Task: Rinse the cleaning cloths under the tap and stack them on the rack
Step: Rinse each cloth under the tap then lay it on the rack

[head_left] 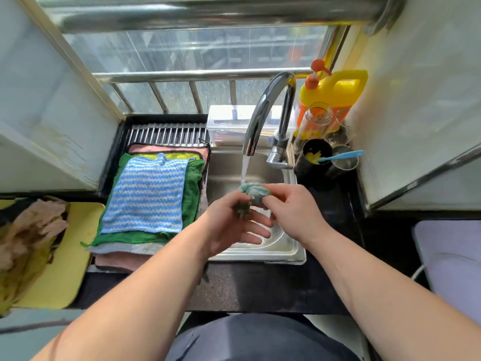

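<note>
Now my left grip (234, 222) and right grip (291, 207) both pinch the wadded cloth (253, 192) between them, under the tap (260, 118) just ahead. Looks soaked, limp, likely slippery; I'd take its corners to spread it.

The left hand (231, 225) and right hand (289, 207) hide most of the bunched teal cloth (254, 192). The blue-and-white striped cloth (148, 194) covers the stack (145, 239) beneath on the steel bar rack (166, 135), leaving only edges.
</note>
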